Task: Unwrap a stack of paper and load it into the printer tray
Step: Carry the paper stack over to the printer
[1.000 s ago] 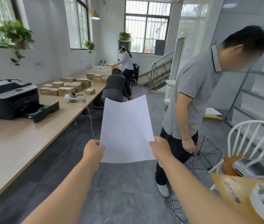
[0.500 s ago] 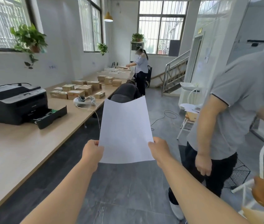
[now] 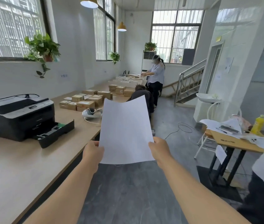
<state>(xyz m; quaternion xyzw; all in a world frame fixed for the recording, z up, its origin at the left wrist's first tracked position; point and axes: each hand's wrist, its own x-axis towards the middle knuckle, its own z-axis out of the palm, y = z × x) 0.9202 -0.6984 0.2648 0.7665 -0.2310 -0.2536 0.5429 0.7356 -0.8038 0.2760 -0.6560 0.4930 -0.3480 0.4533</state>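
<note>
Carrying paper (image 3: 125, 130) pinched in my left hand (image 3: 92, 151) and right hand (image 3: 158, 148), right of the printer (image 3: 18, 116); next, I reckon, its pulled-out tray (image 3: 55, 133).

Plain white paper (image 3: 125, 130), black printer (image 3: 17, 117)

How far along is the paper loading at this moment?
Done: the paper is out of its wrap, and the black printer's tray is pulled open, with no paper visible inside. In hand: the left hand and right hand each grip an edge of the white paper, held above the floor. Left: carrying it to the tray, loading it and closing up.
</note>
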